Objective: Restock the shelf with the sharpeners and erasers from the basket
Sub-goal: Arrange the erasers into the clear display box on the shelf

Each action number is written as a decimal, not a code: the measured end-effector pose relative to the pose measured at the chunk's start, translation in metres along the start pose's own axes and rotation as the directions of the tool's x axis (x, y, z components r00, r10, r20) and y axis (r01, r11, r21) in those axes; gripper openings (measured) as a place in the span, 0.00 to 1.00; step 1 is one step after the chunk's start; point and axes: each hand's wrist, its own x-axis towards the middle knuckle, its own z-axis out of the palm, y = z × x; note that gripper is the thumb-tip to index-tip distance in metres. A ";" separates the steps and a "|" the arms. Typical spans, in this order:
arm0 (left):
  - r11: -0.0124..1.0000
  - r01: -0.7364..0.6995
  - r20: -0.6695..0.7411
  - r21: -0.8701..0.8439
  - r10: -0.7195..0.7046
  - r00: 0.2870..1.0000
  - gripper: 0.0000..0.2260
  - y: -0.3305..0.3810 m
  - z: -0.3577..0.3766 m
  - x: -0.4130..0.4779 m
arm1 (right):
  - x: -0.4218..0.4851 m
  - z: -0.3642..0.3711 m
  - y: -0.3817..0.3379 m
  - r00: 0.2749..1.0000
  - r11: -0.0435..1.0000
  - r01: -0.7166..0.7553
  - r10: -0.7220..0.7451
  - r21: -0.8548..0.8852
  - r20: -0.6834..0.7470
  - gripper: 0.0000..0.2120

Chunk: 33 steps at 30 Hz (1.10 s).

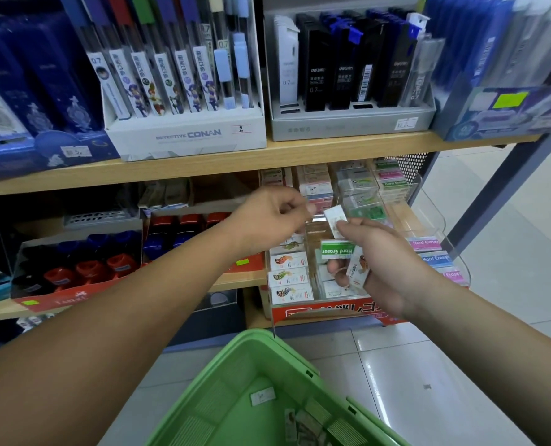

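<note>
Green basket is nearest, with loose erasers on its bottom. Farther, the right hand grasps a green eraser and a white eraser before the eraser display on the lower shelf. The left hand is curled just beside the white eraser; whether it holds something, I cannot tell.

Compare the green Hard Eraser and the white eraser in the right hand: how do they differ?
Colour: the green Hard Eraser has a green sleeve with white lettering; the white eraser is pale with faint print. Pose: the green one lies sideways, lettering upside down; the white one sticks up, tilted, above it. Both are small rectangular blocks held in the right hand.
</note>
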 end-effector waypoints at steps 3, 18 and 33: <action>0.993 0.011 0.154 -0.120 0.008 0.988 0.12 0.011 0.005 -0.009 | -0.001 0.003 -0.002 1.000 1.000 0.012 -0.012 -0.012 -0.003 0.06; 0.977 0.007 0.309 -0.212 0.061 0.949 0.39 0.051 0.036 -0.021 | -0.023 -0.035 -0.019 0.981 0.983 0.068 -0.097 -0.170 -0.170 0.07; 0.993 -0.030 0.046 -0.114 0.036 0.998 0.06 0.093 0.133 0.024 | -0.055 -0.134 -0.021 0.901 0.929 0.137 -0.261 -0.342 -0.347 0.07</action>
